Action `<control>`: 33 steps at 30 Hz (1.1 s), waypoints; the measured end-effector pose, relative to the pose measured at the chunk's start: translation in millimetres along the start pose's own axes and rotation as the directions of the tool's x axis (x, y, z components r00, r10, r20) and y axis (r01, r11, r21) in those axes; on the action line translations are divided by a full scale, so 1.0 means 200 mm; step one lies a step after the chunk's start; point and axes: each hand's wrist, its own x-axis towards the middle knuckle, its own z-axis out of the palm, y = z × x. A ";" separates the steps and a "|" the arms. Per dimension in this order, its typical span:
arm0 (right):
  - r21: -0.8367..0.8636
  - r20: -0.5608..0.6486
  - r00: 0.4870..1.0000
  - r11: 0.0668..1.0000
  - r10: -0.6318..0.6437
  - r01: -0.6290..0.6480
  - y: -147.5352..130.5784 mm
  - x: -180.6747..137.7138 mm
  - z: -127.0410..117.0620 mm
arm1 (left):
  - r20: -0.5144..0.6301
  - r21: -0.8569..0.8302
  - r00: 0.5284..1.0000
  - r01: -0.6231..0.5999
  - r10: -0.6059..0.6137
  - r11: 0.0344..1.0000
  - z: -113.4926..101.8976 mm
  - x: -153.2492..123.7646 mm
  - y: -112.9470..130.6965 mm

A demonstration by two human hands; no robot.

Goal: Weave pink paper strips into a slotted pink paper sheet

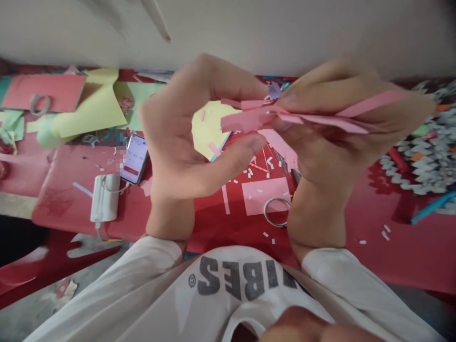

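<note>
Several folded pink paper strips [245, 119] are pinched between the thumb and fingers of my right hand [331, 114]. Their loose ends stick out toward the left and lie across the right palm and fingers. A small purple paper piece [274, 90] shows by the right fingertips. Around the left ends of the strips curves my left hand [181, 128], thumb and index finger apart. Its fingertips are close to the pink paper; whether they touch it I cannot tell. Below on the red table lie a pink paper sheet [265, 194] and a yellow round piece [210, 128].
On the left are a phone [134, 159], a white power bank [105, 198], yellow paper [85, 109] and a tape roll [40, 104] on a red pad. A ring [277, 212] lies near the right wrist. At right sits a woven paper piece [423, 161] beside a blue pen-like stick [432, 207].
</note>
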 end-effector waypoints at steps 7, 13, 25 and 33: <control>0.041 -0.006 0.994 0.994 -0.105 0.105 0.05 0.02 -0.01 | 0.013 0.158 1.000 0.017 -0.019 0.987 0.00 -0.01 0.03; 0.122 0.006 0.998 0.991 -0.062 0.061 0.05 -0.01 0.01 | -0.072 -0.038 0.969 -0.239 0.236 0.970 0.03 0.00 -0.04; 0.072 -0.022 0.996 0.994 0.081 -0.080 0.02 -0.02 0.03 | -0.134 -0.024 0.986 -0.107 0.103 0.994 0.09 -0.01 -0.10; 0.056 0.022 1.000 0.998 0.009 -0.010 0.06 -0.02 0.01 | -0.195 -0.021 0.972 -0.137 0.130 0.990 0.12 0.00 -0.11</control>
